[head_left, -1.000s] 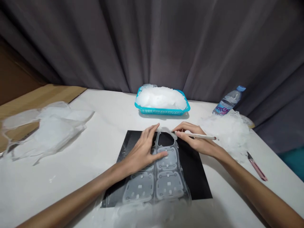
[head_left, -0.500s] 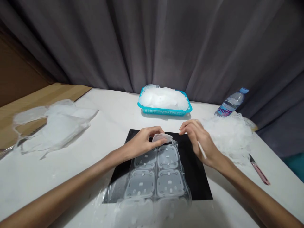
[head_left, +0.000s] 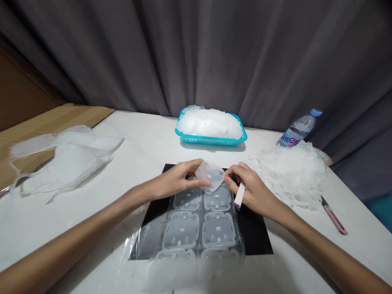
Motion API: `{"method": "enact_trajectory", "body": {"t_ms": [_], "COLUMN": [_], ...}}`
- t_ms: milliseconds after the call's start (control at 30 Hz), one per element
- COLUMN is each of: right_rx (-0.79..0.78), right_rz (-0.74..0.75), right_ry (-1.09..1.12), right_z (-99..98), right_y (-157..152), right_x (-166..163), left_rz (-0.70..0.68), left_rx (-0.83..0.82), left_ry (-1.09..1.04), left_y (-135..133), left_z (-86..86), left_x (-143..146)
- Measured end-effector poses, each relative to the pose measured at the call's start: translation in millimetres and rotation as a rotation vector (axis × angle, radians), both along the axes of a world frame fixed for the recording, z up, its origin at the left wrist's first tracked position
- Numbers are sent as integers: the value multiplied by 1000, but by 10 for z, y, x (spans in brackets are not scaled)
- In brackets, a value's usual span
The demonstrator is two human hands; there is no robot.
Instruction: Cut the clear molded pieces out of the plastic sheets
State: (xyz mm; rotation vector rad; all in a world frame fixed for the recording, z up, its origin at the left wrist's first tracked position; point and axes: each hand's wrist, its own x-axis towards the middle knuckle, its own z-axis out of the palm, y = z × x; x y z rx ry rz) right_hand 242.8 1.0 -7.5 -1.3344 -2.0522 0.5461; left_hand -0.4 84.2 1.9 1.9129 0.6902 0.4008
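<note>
My left hand (head_left: 186,177) is closed on a translucent, rounded-square silicone piece (head_left: 210,176), thumb in front and fingers behind, tilted up above the sheet. From the right, my right hand (head_left: 249,185) has its thumb and forefinger pinched at the piece's right edge. A slim white stick-like tool (head_left: 240,196) sticks out below that hand's fingers; its tip is hidden. Under both hands, a clear moulded sheet (head_left: 200,228) carries rows of similar pieces with small holes and slots. The sheet lies over a black mat (head_left: 254,237) and extends past its near edge.
A blue basket (head_left: 211,141) heaped with translucent pieces stands at the back. To the right are a pile of white scraps (head_left: 290,173), a tilted water bottle (head_left: 298,128) and a pink-handled knife (head_left: 334,217). More translucent sheets (head_left: 70,159) lie left, partly on cardboard (head_left: 76,116).
My right hand has moved left and down to the piece's edge. The piece in my left hand is now raised and turned to face me. The view has shifted slightly.
</note>
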Motion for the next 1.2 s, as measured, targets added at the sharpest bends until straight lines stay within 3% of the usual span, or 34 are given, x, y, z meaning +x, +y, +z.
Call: {"method": "enact_trajectory", "body": {"t_ms": [333,667,867,1000,1100,1200], "right_rx": [-253,-354,-294,-205,-139,-49], "right_rz": [-6,39,74,20,10,-56], "right_ry": [42,123,276,250,214,177], "right_z": [114,180,147,92,97,96], "right_y": [23,25,-6,2,16,26], "right_x": [97,145,81,26,41,60], "left_rz": [-14,-16,-31,-33,-6,113], "left_rx": [-50,-8,15,62,163,384], "left_ry": [-5,-15,30,55,69,70], "left_y": [-18,1,-63,-100,-80,-73], "left_z": [53,125,115,74,15,-68], "left_x": [-1,-15,22,54,55,45]}}
